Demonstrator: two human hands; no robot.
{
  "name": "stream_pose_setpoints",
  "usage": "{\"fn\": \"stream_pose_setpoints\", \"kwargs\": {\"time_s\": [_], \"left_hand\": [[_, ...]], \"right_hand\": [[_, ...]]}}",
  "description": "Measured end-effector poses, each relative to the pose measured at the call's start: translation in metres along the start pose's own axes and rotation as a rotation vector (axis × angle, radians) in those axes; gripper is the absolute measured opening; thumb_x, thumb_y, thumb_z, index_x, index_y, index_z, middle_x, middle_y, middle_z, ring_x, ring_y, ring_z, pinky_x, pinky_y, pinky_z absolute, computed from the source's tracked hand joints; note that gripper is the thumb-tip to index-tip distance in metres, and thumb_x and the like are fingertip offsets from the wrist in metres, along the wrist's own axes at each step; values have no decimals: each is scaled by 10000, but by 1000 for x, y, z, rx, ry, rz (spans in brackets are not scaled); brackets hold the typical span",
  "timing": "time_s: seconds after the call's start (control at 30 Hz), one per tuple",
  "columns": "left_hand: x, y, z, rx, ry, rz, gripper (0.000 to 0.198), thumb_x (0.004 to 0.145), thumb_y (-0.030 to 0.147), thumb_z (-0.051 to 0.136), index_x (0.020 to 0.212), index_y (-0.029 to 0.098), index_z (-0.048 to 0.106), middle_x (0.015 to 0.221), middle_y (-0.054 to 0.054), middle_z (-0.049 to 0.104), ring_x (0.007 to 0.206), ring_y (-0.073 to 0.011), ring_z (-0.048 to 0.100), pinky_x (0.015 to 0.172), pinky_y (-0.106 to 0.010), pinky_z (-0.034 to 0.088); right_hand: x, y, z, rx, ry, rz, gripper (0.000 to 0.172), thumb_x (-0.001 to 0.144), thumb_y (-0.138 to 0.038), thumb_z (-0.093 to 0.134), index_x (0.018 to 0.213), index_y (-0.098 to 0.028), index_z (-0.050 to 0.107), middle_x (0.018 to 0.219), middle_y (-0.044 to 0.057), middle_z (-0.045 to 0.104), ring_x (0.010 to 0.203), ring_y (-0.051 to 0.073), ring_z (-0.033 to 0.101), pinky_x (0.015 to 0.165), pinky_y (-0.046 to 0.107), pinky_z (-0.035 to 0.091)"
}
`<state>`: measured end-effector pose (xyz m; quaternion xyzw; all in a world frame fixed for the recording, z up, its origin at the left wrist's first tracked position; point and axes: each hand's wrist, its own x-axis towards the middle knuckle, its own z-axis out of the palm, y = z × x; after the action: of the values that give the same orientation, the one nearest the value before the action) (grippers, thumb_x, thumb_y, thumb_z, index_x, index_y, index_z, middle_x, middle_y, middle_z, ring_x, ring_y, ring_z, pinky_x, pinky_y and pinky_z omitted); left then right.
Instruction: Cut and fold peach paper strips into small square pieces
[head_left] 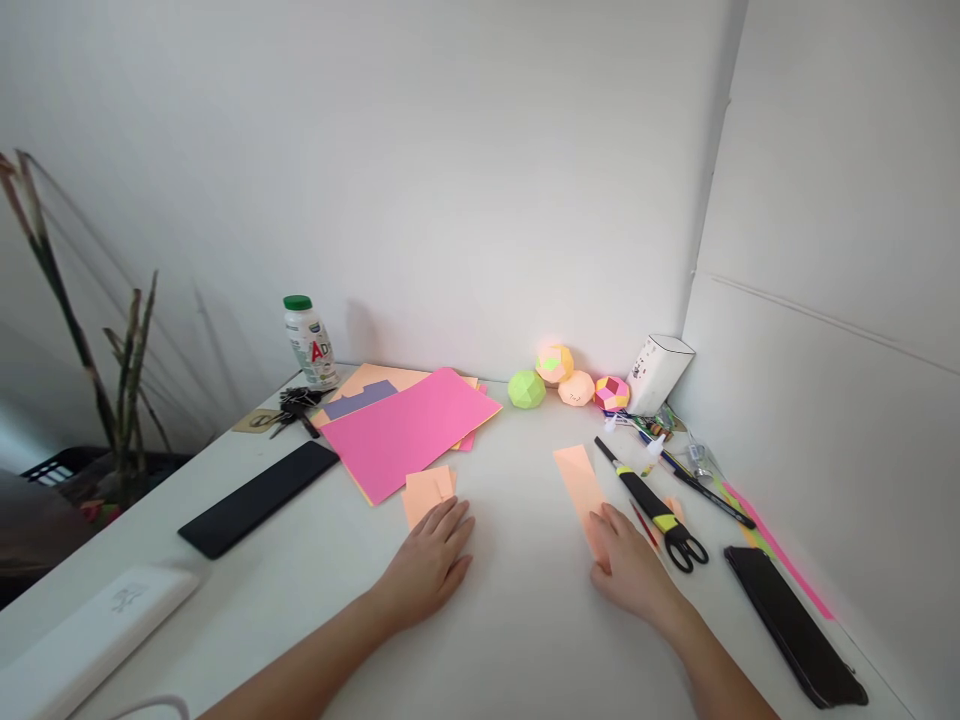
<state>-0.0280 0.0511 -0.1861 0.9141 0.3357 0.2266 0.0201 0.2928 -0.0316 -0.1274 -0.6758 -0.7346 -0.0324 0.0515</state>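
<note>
My left hand (429,562) rests on the white table with its fingers stretched out flat, thumb a little apart. Its fingertips touch the near edge of some small peach paper pieces (429,487), which overlap each other. On the right, my right hand (626,562) lies over the near end of a peach paper strip (576,478). Its fingers are laid on the strip, with the thumb apart from them; part of the strip is hidden under the hand. Just right of that hand are black-and-yellow scissors (651,503) and a thin red stick-like thing (645,524).
Pink paper sheets (416,430) lie at the back left, near keys (300,400) and a white bottle (310,345). Paper polyhedra (527,389) and a white box (658,375) stand by the wall. A black pouch (795,625) lies right, a black slab (259,497) left.
</note>
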Motion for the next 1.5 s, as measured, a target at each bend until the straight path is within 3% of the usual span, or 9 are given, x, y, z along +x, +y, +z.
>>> {"fn": "stream_pose_setpoints", "kwargs": {"time_s": [0.1,0.23,0.47,0.73,1.03,1.27,1.5], "left_hand": [[0,0,0,-2,3,-3,392,923,293,449,1282,176,557,1394,-124,517,1311,-322,433,1037,-499,438],[1,1,-1,-1,3,-5,388,920,287,455,1270,161,562,1388,-133,520,1309,-326,435,1035,-499,440],[0,1,0,0,7,-6,389,918,286,452,1279,184,556,1393,-120,517,1311,-317,432,1037,-492,437],[1,0,0,3,0,-4,392,925,292,440,1282,178,553,1389,-119,519,1308,-318,429,1038,-495,433],[1,2,-3,6,-18,-6,387,921,278,445,1268,149,559,1390,-133,512,1312,-322,416,1044,-491,427],[2,2,-4,15,-33,-4,390,923,279,441,1269,141,556,1392,-141,510,1310,-327,421,1037,-499,434],[1,2,-4,23,-28,1,392,928,288,443,1279,152,550,1391,-133,512,1310,-323,427,1037,-497,436]], "right_hand": [[-3,-9,-5,-3,-42,-51,400,661,-40,460,997,-193,614,1072,85,631,1051,226,585,831,309,497],[-5,-18,1,-32,-48,-82,438,741,0,413,1096,-166,608,1156,113,632,1186,244,533,956,344,454],[-7,-19,8,-63,-15,-44,383,774,-61,448,1105,-151,618,1178,141,633,1176,283,550,940,396,480],[-1,-7,8,-102,-2,17,428,719,32,421,1033,-148,648,1122,130,658,1136,262,578,951,359,472],[0,-6,8,-107,18,33,259,775,-12,449,758,-174,651,986,113,687,964,228,650,795,292,505],[0,-5,10,-112,68,42,269,784,10,439,704,-166,626,867,90,685,795,187,661,709,257,477],[0,-5,9,-137,139,71,217,793,-17,477,683,-165,591,791,65,676,759,188,657,603,250,430]]}}
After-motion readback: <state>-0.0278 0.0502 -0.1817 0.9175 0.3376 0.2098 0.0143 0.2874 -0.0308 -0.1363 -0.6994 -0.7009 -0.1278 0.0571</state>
